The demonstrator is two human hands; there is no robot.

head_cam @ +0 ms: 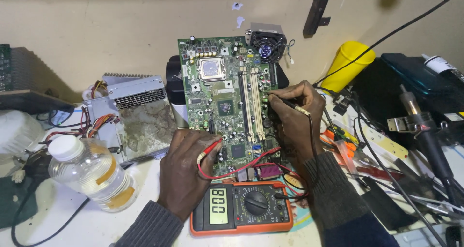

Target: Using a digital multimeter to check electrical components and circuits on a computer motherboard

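The left hand (pixel 186 167) pinches the red probe (pixel 211 149) and the right hand (pixel 295 114) the black probe (pixel 290 104), both on the green circuit board (pixel 227 97) leaning above the orange meter (pixel 241 208). Steady tips, resting wrists, should avoid bridging neighbouring pins.

We count one circuit board (pixel 227 97), one orange meter (pixel 241 207) and two probes, red (pixel 211 149) and black (pixel 289 103). We also count one bottle (pixel 89 172), one yellow cup (pixel 349 63) and one fan (pixel 266 43).
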